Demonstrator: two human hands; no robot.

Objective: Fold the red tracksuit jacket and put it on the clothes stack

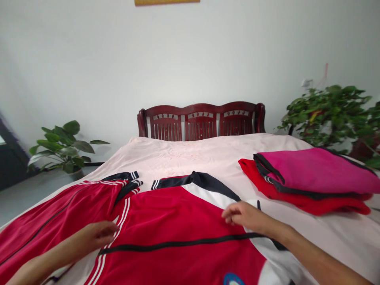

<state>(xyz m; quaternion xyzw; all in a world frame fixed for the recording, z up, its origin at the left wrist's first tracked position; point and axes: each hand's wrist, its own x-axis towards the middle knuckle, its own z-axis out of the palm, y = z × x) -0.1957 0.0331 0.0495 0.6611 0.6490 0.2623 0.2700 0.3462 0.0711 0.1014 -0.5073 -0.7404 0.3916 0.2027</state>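
Observation:
A red zip jacket (166,221) with white shoulders, a dark sleeve and a round blue badge lies spread flat on the bed, its black zip running sideways. Over its white-striped hem hovers my left hand (102,233), fingers loosely bent and apart from one another. My right hand (245,215) is above the jacket's red and white chest panel near the collar end, fingers curved and holding nothing that I can see. I cannot tell whether either hand touches the cloth. A second red garment (56,215) with a dark line and striped cuffs lies on the left.
On the right of the pale pink bedsheet (184,158) sits a stack of folded clothes (320,174), magenta over red. Behind the bed stands a dark red wooden bench back (202,120). Potted plants stand at the left (67,148) and right (329,114).

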